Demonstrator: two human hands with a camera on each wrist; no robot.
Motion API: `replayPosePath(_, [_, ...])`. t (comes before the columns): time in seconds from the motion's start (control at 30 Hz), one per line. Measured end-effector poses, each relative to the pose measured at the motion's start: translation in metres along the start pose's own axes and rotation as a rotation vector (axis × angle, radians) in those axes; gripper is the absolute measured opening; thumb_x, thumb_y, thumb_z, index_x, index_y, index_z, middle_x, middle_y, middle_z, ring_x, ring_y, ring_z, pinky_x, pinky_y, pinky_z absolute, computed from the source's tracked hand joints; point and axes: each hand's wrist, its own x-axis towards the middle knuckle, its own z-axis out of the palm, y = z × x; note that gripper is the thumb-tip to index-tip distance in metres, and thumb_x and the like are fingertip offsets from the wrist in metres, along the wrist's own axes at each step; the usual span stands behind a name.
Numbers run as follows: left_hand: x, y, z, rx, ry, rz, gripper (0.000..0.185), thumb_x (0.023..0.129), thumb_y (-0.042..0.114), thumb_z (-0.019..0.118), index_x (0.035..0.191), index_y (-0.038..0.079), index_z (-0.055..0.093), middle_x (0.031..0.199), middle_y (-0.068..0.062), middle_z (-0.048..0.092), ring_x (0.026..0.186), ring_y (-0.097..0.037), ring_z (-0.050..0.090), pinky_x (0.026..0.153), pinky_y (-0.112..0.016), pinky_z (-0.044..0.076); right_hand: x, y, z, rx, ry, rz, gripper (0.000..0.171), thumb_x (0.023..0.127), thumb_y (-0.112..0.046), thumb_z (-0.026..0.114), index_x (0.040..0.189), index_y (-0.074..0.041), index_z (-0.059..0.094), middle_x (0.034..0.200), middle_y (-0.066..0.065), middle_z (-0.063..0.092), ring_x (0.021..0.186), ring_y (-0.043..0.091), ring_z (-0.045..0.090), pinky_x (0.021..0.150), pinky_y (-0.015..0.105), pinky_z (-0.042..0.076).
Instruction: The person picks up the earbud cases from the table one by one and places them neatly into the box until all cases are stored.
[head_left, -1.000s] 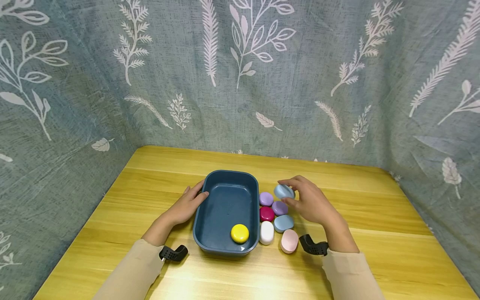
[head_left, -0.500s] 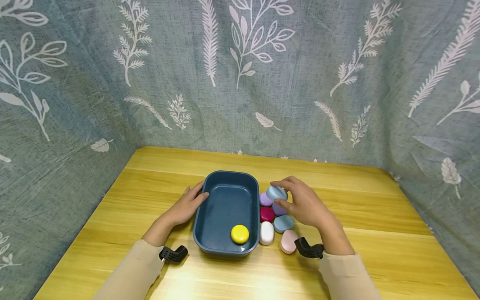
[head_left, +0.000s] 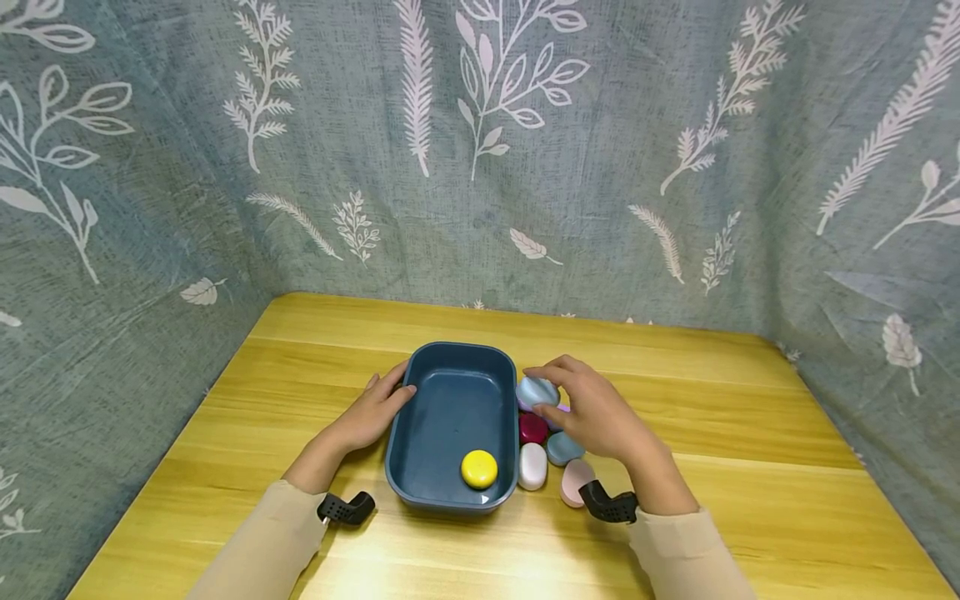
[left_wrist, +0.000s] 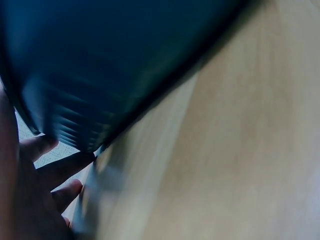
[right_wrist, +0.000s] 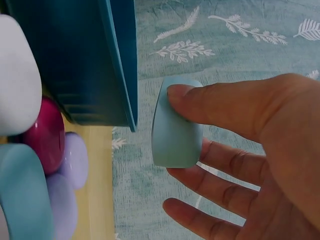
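Observation:
My right hand (head_left: 581, 408) pinches a pale blue pebble-shaped piece (head_left: 537, 392) between thumb and fingers, lifted just right of the dark blue tray (head_left: 452, 357). In the right wrist view the pale blue piece (right_wrist: 175, 125) hangs beside the tray wall (right_wrist: 117, 60). My left hand (head_left: 375, 410) rests against the tray's left rim with fingers fairly straight. A yellow round piece (head_left: 479, 468) lies in the tray's near right corner. Red (head_left: 532, 427), white (head_left: 532, 466), blue (head_left: 561, 448) and pink (head_left: 573, 482) pieces sit on the table right of the tray.
The wooden table (head_left: 750, 433) is walled on three sides by a grey-green leaf-print curtain (head_left: 480, 167). A lilac piece (right_wrist: 75, 157) lies among the cluster beside the tray. Black wrist camera mounts (head_left: 345, 507) sit at both cuffs.
My right hand has carried the pale blue piece leftward, from above the cluster to beside the tray's right rim. The left hand and tray have stayed put.

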Motion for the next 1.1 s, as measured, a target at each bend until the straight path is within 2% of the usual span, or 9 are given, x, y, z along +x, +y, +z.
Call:
replayPosePath(0.13, [0.000, 0.000, 0.000, -0.004, -0.002, -0.005, 0.056, 0.112, 0.032, 0.041, 0.166, 0.021, 0.027, 0.168, -0.010, 0.035, 0.161, -0.041, 0.014, 0.130, -0.061, -0.006, 0.002, -0.005, 0.003, 0.012, -0.008, -0.006, 0.048, 0.092, -0.014, 0.079, 0.138, -0.012, 0.066, 0.122, 0.004, 0.067, 0.104, 0.019, 0.063, 0.086, 0.039, 0.054])
replayPosePath(0.37, [-0.001, 0.000, -0.001, -0.014, -0.011, -0.035, 0.057, 0.112, 0.035, 0.040, 0.166, 0.022, 0.027, 0.170, -0.010, 0.033, 0.161, -0.044, 0.000, 0.129, -0.064, -0.004, 0.003, -0.010, 0.009, 0.011, -0.015, -0.040, 0.046, 0.093, -0.013, 0.077, 0.138, -0.012, 0.067, 0.127, 0.004, 0.066, 0.114, 0.022, 0.064, 0.094, 0.043, 0.056])
replayPosePath(0.53, [-0.001, 0.001, -0.001, -0.004, -0.011, -0.055, 0.058, 0.111, 0.036, 0.040, 0.166, 0.022, 0.027, 0.170, -0.011, 0.032, 0.160, -0.046, -0.004, 0.128, -0.066, -0.001, 0.004, -0.014, 0.012, 0.014, -0.004, -0.069, 0.046, 0.093, -0.014, 0.078, 0.138, -0.012, 0.066, 0.126, 0.004, 0.066, 0.113, 0.021, 0.063, 0.093, 0.042, 0.057])
replayPosePath(0.87, [-0.001, 0.003, -0.001, -0.005, -0.005, -0.036, 0.058, 0.111, 0.032, 0.041, 0.165, 0.017, 0.028, 0.167, -0.015, 0.035, 0.161, -0.045, 0.003, 0.129, -0.063, -0.003, 0.004, -0.020, 0.021, 0.032, 0.009, -0.100, 0.048, 0.093, -0.017, 0.079, 0.139, -0.015, 0.066, 0.122, 0.001, 0.065, 0.099, 0.014, 0.060, 0.081, 0.031, 0.054])
replayPosePath(1.1, [-0.001, 0.002, -0.001, 0.001, -0.001, -0.021, 0.057, 0.111, 0.030, 0.042, 0.164, 0.015, 0.028, 0.166, -0.017, 0.038, 0.161, -0.042, 0.012, 0.130, -0.061, -0.004, 0.005, -0.026, 0.029, -0.017, 0.004, -0.141, 0.048, 0.092, -0.018, 0.080, 0.138, -0.016, 0.067, 0.126, 0.002, 0.064, 0.110, 0.018, 0.061, 0.090, 0.037, 0.057])
